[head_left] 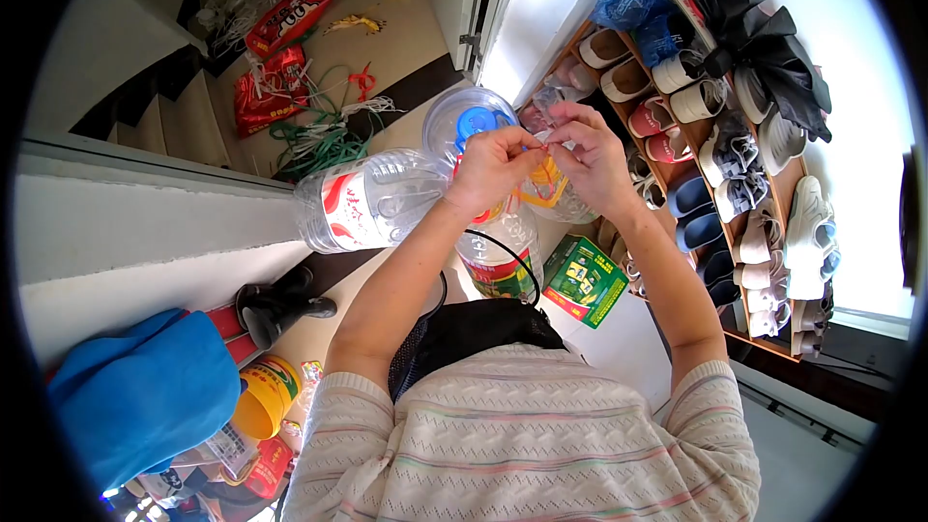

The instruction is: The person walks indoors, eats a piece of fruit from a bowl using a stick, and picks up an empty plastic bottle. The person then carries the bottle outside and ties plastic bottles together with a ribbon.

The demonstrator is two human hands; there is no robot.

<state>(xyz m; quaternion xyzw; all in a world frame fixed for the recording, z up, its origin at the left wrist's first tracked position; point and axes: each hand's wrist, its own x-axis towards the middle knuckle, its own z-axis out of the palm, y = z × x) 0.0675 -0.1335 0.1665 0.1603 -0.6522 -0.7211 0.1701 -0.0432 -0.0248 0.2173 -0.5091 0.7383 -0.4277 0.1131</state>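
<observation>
My left hand (490, 166) and my right hand (592, 157) meet above a cluster of empty clear plastic bottles. Both pinch a thin red string (545, 160); its exact path between the fingertips is hard to make out. Below my right hand is a bottle with a yellow handle (544, 184). Under my left forearm stands a bottle with a green and red label (503, 274). A large bottle with a red and white label (353, 201) lies to the left. Behind my left hand is a wide clear jug (442, 116) with a blue part (476, 122) at its top.
A shoe rack (667, 174) full of shoes stands at the right. A green box (584, 280) lies by the bottles. Across the threshold are red bags (273, 89) and tangled green straps (324, 147). Black boots (278, 307) and a yellow bucket (266, 394) sit lower left.
</observation>
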